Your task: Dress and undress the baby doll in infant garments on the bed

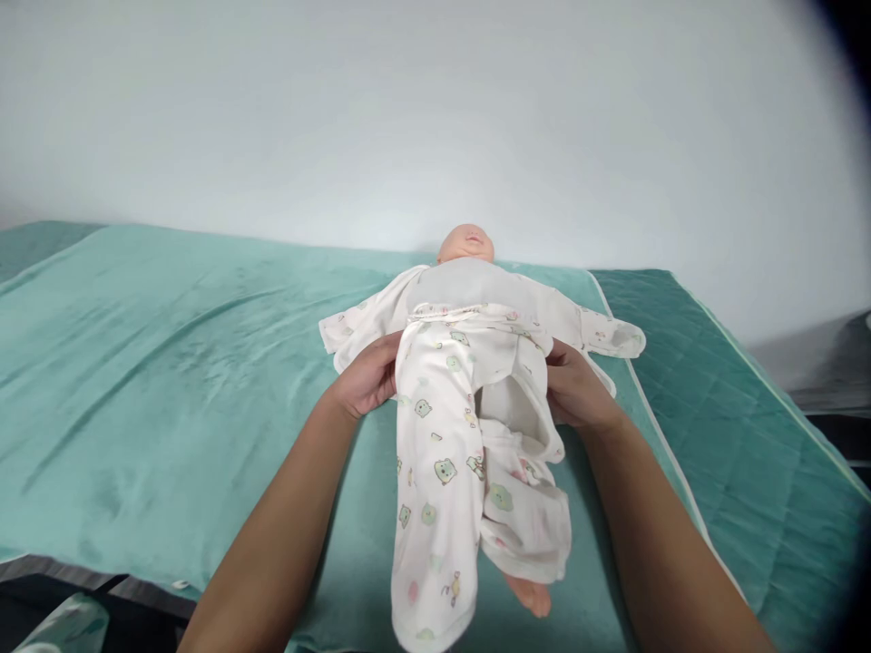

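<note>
My left grip (pixel 371 374), right grip (pixel 577 385) touching white animal-print cloth trousers (pixel 435 453) | fingertips hidden, can't tell if clenched | smooth peach doll (pixel 464 243) face-up on teal cloth sheet (pixel 190 363)

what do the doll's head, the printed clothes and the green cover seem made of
Doll's head: probably vinyl or similar plastic, smooth, its surface evenly coloured and moulded-looking. Printed clothes: likely cotton knit, matte, with soft folds. Green cover: perhaps velvety plush, its nap showing lighter and darker patches.
</note>
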Demonstrator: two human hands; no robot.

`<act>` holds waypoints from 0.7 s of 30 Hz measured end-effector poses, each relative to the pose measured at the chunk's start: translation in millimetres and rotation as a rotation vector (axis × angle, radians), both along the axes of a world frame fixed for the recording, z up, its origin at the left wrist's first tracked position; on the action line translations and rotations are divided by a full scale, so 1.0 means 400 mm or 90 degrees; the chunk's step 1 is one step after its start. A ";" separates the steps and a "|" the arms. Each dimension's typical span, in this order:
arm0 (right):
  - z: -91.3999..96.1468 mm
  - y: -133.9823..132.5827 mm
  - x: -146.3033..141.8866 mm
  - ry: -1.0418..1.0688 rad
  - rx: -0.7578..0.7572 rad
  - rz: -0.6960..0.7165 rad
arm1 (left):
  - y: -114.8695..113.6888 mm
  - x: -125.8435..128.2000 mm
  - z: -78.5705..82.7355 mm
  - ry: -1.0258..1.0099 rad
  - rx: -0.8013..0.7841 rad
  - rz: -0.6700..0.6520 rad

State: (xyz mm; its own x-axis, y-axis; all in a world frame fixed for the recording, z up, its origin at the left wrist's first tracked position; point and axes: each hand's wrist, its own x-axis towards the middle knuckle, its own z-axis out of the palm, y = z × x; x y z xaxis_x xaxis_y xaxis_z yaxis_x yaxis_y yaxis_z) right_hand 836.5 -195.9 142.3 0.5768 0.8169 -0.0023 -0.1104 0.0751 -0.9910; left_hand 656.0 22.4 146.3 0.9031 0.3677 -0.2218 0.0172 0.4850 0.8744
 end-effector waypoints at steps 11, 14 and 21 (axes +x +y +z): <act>0.008 0.032 -0.030 -0.030 -0.042 0.022 | -0.027 -0.003 -0.006 0.028 -0.063 -0.022; 0.008 0.034 -0.032 -0.029 -0.053 0.043 | -0.023 -0.005 -0.017 0.032 -0.033 -0.014; 0.003 0.024 -0.018 -0.087 -0.082 -0.071 | -0.027 -0.017 0.015 0.010 0.095 -0.071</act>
